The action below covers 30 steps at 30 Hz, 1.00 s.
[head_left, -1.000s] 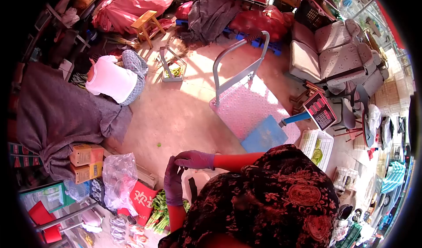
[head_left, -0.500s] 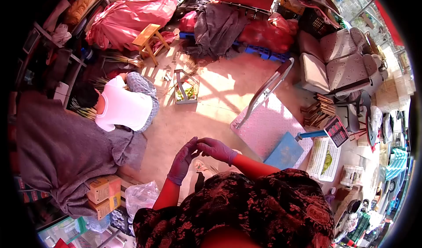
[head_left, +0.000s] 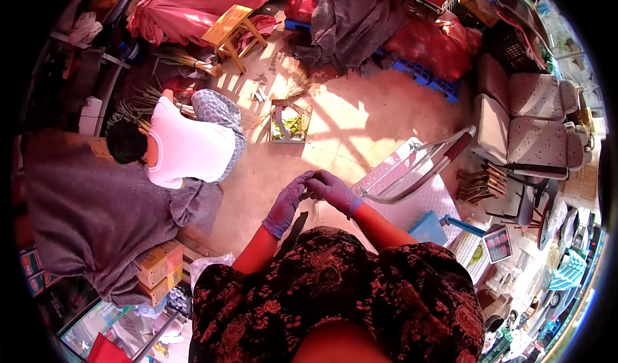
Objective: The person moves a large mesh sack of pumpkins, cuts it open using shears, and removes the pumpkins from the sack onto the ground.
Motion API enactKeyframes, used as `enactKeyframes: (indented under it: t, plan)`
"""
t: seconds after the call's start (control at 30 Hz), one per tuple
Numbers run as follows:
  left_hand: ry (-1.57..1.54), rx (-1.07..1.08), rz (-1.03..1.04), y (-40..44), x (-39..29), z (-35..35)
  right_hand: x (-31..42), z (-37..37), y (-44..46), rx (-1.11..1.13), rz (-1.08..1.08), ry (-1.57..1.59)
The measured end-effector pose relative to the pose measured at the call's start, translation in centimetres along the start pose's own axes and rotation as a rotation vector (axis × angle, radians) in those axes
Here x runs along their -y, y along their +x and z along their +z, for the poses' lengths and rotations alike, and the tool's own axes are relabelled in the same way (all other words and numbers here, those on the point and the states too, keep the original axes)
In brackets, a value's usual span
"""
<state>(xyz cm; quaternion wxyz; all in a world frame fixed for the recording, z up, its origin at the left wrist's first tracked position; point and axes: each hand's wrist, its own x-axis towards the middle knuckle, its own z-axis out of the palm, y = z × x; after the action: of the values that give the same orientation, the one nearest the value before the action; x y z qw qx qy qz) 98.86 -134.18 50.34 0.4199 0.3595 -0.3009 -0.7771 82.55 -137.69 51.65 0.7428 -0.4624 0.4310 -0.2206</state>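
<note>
My left hand [head_left: 288, 203] and my right hand [head_left: 333, 192] wear thin purple gloves and meet in front of my body. Their fingers are bent and press together at the tips, the right fingers lapping over the left ones. Whether anything small is between them is hidden. Below the hands hangs a dark strap [head_left: 297, 226] beside my patterned top [head_left: 335, 273]. The floor scale's metal platform [head_left: 412, 183], with its bent handrail [head_left: 444, 160], lies just to the right of my right hand.
A crouching person in a pink top [head_left: 192, 141] works at the left by bundles of long stalks [head_left: 145, 105]. Ahead stand a dustpan [head_left: 288, 131] with green scraps, a wooden stool [head_left: 232, 31] and seats [head_left: 531, 121]. A scale display [head_left: 497, 244] and white basket [head_left: 473, 253] are right.
My view has shifted, so the scene ahead sits higher. My hands stay together, with the fingers more bent in toward each other. The crouching person has turned slightly.
</note>
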Motion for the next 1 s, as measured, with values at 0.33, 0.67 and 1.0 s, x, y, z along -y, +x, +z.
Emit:
enactKeyframes:
  t: [0.33,0.67,1.0]
  plan:
    - [-0.212,-0.006,0.008,12.2,-9.9,-7.5,7.5,-4.0,15.3,0.006,0.066,0.067]
    - [-0.356,0.026,-0.028,25.6,-17.5,-10.6,16.1,-11.4,24.1,-0.13,-0.021,0.172]
    - [-0.472,-0.219,0.038,43.7,-16.0,-9.8,19.8,-28.0,37.6,0.134,0.168,-0.055]
